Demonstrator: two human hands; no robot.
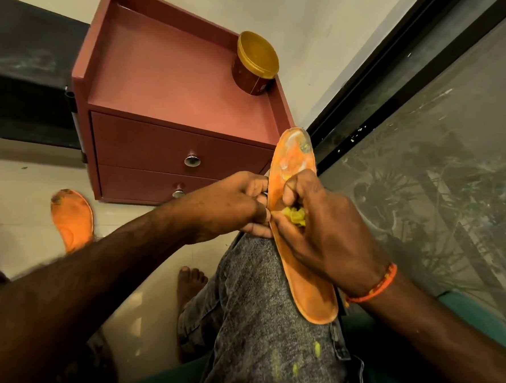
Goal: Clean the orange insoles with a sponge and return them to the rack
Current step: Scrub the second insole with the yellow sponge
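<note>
The yellow crumpled sponge [295,216] was mostly hidden under the curled fingers of the right hand [322,225], so only a small part of it showed. This hand gripped the sponge and pressed it on the long orange foam insole [302,274]. The middle of the insole was covered by both hands. The left hand [232,206] pinched its left edge, and its fingertips were hidden behind the insole. The insole lay on the knee of the grey denim trouser leg [262,309]. Its long axis ran nearly up and down in the view, a little tilted; the dirty, whitish toe end pointed away from the person, toward the red-brown wooden drawer cabinet [162,87], and the rounded heel end pointed toward the body. A second orange insole [72,220] lay flat on the pale tiled floor [17,188] at the left, its lower end hidden by the left forearm. A round brown jar with a gold lid [255,63] stood on the cabinet.
</note>
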